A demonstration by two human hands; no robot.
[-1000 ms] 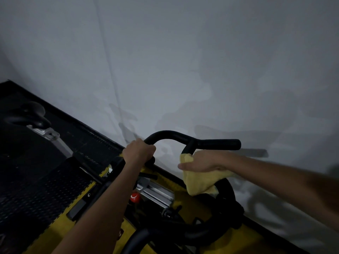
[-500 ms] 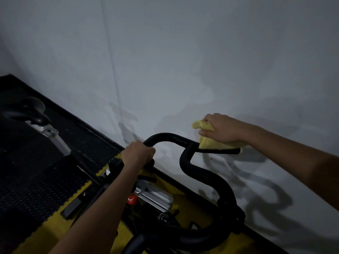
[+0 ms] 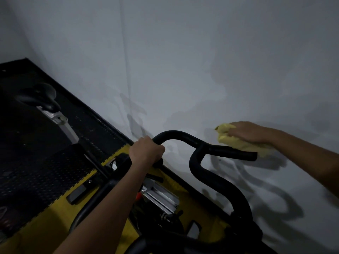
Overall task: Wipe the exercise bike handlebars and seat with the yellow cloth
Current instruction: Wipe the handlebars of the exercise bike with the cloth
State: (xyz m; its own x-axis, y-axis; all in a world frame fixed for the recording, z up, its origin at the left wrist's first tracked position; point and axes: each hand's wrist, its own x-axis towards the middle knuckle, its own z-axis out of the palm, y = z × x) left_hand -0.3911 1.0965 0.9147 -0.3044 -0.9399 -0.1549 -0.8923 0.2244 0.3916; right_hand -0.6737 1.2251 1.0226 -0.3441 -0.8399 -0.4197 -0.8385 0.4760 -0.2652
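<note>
Left hand (image 3: 145,151): fingers curled tight round the left end of the handlebars (image 3: 185,137). Right hand (image 3: 247,132): fingers wrapped over the cloth (image 3: 236,143), holding it bunched on the right bar end, near the wall (image 3: 183,61). Cloth drapes over the bar tip. Seat (image 3: 39,97) stands well apart at far left, above the dark mat (image 3: 36,171). Lighting dim.

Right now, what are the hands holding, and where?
Left hand grips the black curved handlebar at its left bend. Right hand holds the bunched yellow cloth from above, near the bar's right end.
</note>
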